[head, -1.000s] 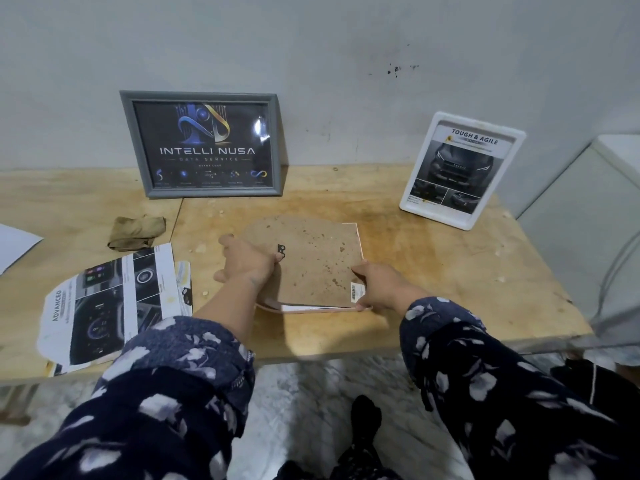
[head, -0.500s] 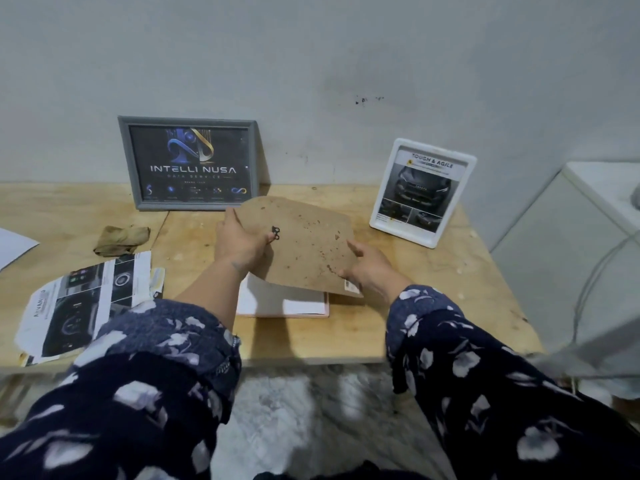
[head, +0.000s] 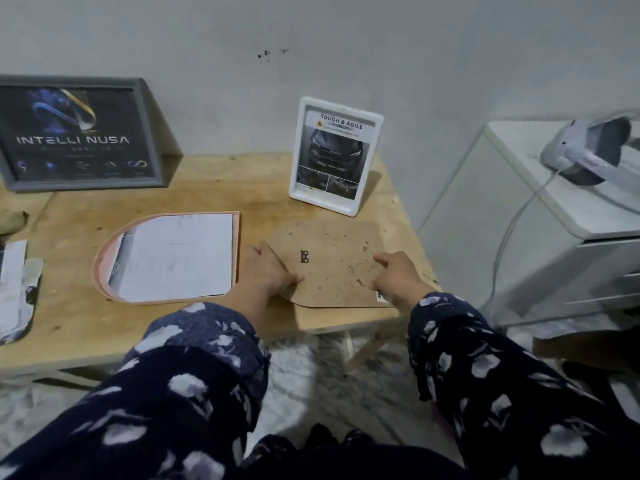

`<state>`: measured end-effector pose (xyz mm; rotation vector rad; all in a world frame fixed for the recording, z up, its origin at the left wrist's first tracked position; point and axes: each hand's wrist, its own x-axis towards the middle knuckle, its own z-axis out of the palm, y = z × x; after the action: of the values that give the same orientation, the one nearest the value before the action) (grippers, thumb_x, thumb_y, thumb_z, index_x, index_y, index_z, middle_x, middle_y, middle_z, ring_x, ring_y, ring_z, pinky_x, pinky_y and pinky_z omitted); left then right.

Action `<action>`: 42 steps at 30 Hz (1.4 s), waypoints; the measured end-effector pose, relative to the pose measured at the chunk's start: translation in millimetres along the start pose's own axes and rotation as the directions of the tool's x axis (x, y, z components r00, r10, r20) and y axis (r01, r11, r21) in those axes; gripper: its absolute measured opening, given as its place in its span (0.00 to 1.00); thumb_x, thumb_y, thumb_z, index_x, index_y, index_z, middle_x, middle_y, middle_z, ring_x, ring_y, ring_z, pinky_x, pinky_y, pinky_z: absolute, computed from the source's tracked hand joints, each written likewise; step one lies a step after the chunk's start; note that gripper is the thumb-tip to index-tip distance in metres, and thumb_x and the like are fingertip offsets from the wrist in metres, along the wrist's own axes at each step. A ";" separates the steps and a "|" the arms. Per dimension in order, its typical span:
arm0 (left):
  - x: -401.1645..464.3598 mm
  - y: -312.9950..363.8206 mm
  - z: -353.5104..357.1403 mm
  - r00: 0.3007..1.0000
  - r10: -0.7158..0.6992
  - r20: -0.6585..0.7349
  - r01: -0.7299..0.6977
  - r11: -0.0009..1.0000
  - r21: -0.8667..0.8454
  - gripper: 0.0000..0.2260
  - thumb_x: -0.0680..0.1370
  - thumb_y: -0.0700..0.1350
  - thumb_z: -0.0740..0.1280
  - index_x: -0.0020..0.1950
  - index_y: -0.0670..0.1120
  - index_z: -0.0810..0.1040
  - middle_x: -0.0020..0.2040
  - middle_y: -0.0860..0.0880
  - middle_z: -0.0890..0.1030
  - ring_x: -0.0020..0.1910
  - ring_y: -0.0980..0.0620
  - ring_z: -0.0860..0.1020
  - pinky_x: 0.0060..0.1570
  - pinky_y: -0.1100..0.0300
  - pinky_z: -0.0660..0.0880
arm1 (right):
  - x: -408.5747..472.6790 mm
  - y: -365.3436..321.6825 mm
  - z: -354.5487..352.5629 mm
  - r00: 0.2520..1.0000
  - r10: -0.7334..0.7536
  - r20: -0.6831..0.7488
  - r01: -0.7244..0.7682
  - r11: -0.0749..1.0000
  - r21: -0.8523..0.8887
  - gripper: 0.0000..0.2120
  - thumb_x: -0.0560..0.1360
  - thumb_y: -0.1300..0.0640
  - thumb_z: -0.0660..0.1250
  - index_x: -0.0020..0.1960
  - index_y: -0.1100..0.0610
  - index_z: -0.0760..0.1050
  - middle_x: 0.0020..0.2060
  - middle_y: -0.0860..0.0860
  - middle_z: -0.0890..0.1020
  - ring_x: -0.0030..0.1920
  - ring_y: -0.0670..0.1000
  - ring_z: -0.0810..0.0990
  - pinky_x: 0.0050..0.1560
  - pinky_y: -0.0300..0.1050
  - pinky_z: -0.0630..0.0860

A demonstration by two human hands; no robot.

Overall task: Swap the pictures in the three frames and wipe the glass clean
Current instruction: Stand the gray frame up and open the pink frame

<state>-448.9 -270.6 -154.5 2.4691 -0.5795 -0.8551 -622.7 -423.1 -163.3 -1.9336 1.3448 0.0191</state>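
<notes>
Brown backing board [head: 332, 261] is laid flat on the right part of the wooden table [head: 214, 199], just right of the pink frame [head: 104, 271]. Its left edge is held by the left hand [head: 268, 270], with the thumb curled on top near the small black hanger [head: 304, 256]. Its right side is pressed by the right hand [head: 394, 277], with the fingers bent over the top; whether the edge is gripped there cannot be told. A small barcode sticker [head: 380, 295] is seen by the right wrist.

Half a second ago the board was held up in the air over the pink frame. Now it has been moved to the right and put down on the table. The white paper [head: 176, 258] inside the pink frame is now uncovered.

The board's near edge is close to the table's front edge, and its right side is near the table's right edge. The white frame [head: 334, 155] is stood up just behind the board. The grey frame [head: 78, 133] is leaned on the wall at the far left. Some bare wood is left between the pink frame and the grey frame.
</notes>
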 end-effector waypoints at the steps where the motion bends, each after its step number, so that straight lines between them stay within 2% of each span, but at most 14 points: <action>1: -0.7 3.4 5.5 1.000 -0.002 0.001 0.002 0.999 0.041 0.49 0.70 0.55 0.76 0.78 0.41 0.47 0.76 0.39 0.52 0.75 0.39 0.56 0.72 0.46 0.58 | 2.4 4.8 -0.3 1.000 -0.011 -0.007 0.011 1.000 -0.021 0.33 0.68 0.67 0.74 0.71 0.58 0.69 0.65 0.55 0.70 0.64 0.58 0.72 0.63 0.49 0.73; 3: -4.0 7.6 14.8 1.000 -0.009 -0.019 0.011 0.989 0.147 0.48 0.72 0.56 0.73 0.78 0.41 0.46 0.77 0.39 0.51 0.75 0.39 0.54 0.72 0.46 0.57 | 3.9 9.2 -1.5 0.998 -0.052 -0.025 0.049 0.994 -0.102 0.31 0.70 0.64 0.71 0.71 0.57 0.68 0.63 0.54 0.68 0.62 0.58 0.70 0.61 0.50 0.74; 7: -8.8 5.8 26.7 0.999 0.004 -0.050 0.011 0.955 0.297 0.42 0.74 0.59 0.70 0.77 0.42 0.52 0.75 0.40 0.55 0.73 0.40 0.56 0.70 0.45 0.59 | 6.2 12.1 -0.1 0.995 -0.096 -0.020 0.087 0.962 -0.261 0.25 0.74 0.62 0.66 0.70 0.53 0.69 0.61 0.54 0.66 0.61 0.58 0.67 0.61 0.52 0.72; 11: -9.5 0.8 26.5 0.998 0.042 -0.054 -0.010 0.872 0.490 0.37 0.75 0.66 0.62 0.75 0.45 0.57 0.72 0.42 0.58 0.72 0.41 0.57 0.66 0.45 0.62 | 4.0 6.4 -0.4 0.992 -0.116 -0.051 0.075 0.860 -0.504 0.20 0.75 0.57 0.65 0.66 0.49 0.72 0.60 0.53 0.68 0.61 0.57 0.64 0.59 0.50 0.66; 16: -5.9 0.3 19.2 0.995 0.094 -0.044 -0.046 0.779 0.626 0.37 0.73 0.71 0.58 0.73 0.46 0.62 0.71 0.43 0.59 0.70 0.41 0.59 0.65 0.45 0.61 | 4.9 3.3 -4.4 0.993 -0.119 -0.018 0.094 0.857 -0.507 0.23 0.73 0.60 0.65 0.68 0.52 0.69 0.62 0.52 0.70 0.62 0.56 0.68 0.60 0.51 0.66; 18: -4.0 -2.1 12.4 0.995 0.094 0.028 -0.092 0.799 0.594 0.36 0.74 0.70 0.57 0.73 0.47 0.61 0.72 0.44 0.61 0.71 0.41 0.59 0.67 0.43 0.59 | 3.1 -0.8 -4.2 0.993 -0.119 0.015 0.108 0.831 -0.545 0.25 0.73 0.59 0.63 0.69 0.51 0.66 0.63 0.53 0.69 0.63 0.57 0.68 0.61 0.52 0.66; 20: -4.9 -6.4 3.6 0.990 0.118 0.081 -0.143 0.837 0.529 0.30 0.77 0.67 0.56 0.72 0.49 0.63 0.70 0.44 0.65 0.70 0.42 0.60 0.66 0.43 0.58 | 1.8 -8.0 -2.5 0.996 -0.089 0.030 0.088 0.778 -0.621 0.25 0.73 0.57 0.62 0.69 0.51 0.65 0.63 0.54 0.69 0.64 0.57 0.66 0.61 0.52 0.64; 22: -7.6 -13.5 -7.7 0.985 0.164 0.054 -0.170 0.863 0.475 0.26 0.79 0.62 0.56 0.73 0.51 0.62 0.69 0.45 0.67 0.70 0.43 0.61 0.66 0.44 0.58 | 0.2 -18.0 0.4 0.998 -0.057 -0.007 0.037 0.724 -0.688 0.23 0.72 0.57 0.60 0.68 0.52 0.66 0.63 0.55 0.69 0.64 0.57 0.64 0.60 0.53 0.63; 24: -9.6 -24.4 -22.7 0.985 0.168 -0.043 -0.130 0.880 0.456 0.27 0.80 0.59 0.57 0.76 0.51 0.57 0.72 0.46 0.65 0.72 0.43 0.60 0.67 0.44 0.59 | -3.7 -30.9 7.7 0.995 -0.080 -0.053 0.020 0.710 -0.704 0.21 0.72 0.59 0.58 0.65 0.54 0.67 0.63 0.56 0.69 0.64 0.58 0.63 0.59 0.53 0.62; 26: -8.5 -40.6 -41.7 0.983 0.129 -0.130 -0.060 0.897 0.438 0.27 0.81 0.56 0.58 0.77 0.50 0.57 0.73 0.46 0.63 0.72 0.43 0.60 0.67 0.46 0.60 | -8.0 -49.3 21.2 0.985 -0.160 -0.068 0.074 0.737 -0.672 0.20 0.72 0.60 0.57 0.63 0.55 0.68 0.62 0.56 0.69 0.63 0.59 0.64 0.60 0.53 0.62; 30: -2.5 -82.6 -80.5 0.966 0.004 -0.258 0.097 0.920 0.380 0.26 0.80 0.54 0.60 0.76 0.49 0.58 0.73 0.44 0.61 0.72 0.42 0.59 0.66 0.46 0.63 | -14.8 -98.1 63.7 0.961 -0.275 0.037 0.241 0.760 -0.604 0.22 0.73 0.58 0.59 0.67 0.53 0.68 0.63 0.55 0.69 0.65 0.58 0.63 0.62 0.54 0.63; 34: 8.8 -125.2 -116.8 0.959 -0.095 -0.269 0.190 0.915 0.356 0.27 0.79 0.55 0.62 0.75 0.47 0.59 0.73 0.42 0.60 0.72 0.41 0.58 0.66 0.45 0.64 | -22.8 -146.4 112.2 0.942 -0.322 0.089 0.322 0.805 -0.498 0.20 0.76 0.54 0.60 0.68 0.50 0.69 0.64 0.52 0.69 0.66 0.56 0.62 0.63 0.53 0.64; 37: 20.7 -153.0 -139.3 0.950 -0.170 -0.262 0.257 0.902 0.346 0.30 0.77 0.58 0.65 0.74 0.45 0.60 0.71 0.42 0.61 0.70 0.41 0.60 0.63 0.46 0.67 | -30.2 -173.0 142.8 0.929 -0.342 0.142 0.366 0.795 -0.483 0.22 0.76 0.47 0.61 0.69 0.50 0.69 0.65 0.53 0.68 0.66 0.57 0.61 0.64 0.53 0.64; 42: 41.9 -176.3 -162.8 0.968 -0.149 -0.200 0.214 0.910 0.356 0.33 0.74 0.60 0.69 0.72 0.44 0.62 0.69 0.43 0.63 0.68 0.41 0.64 0.61 0.46 0.68 | -31.3 -193.7 176.3 0.963 -0.255 0.089 0.264 0.814 -0.518 0.28 0.74 0.40 0.63 0.69 0.54 0.68 0.66 0.54 0.65 0.67 0.58 0.60 0.64 0.53 0.63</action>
<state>-270.8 -104.5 -155.9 2.9496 -0.4935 -0.6372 -411.3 -265.4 -163.8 -2.5629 1.1238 0.2997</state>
